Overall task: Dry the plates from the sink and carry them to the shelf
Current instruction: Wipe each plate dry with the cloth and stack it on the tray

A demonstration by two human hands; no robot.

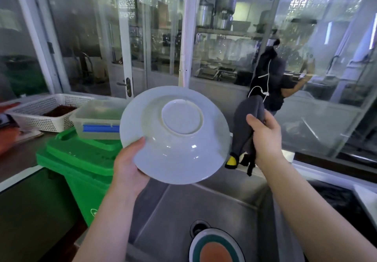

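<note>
The left hand (130, 165) grasps the white plate (175, 135) by its lower-left rim, underside facing the camera, raised above the sink (204, 206). The right hand (265, 137) is clenched around a dark cloth (245, 125) just beside the plate. A second plate (216, 247), banded green and orange, lies in the sink near the drain (199, 228). A green bin (81, 170) stands left of the sink.
</note>
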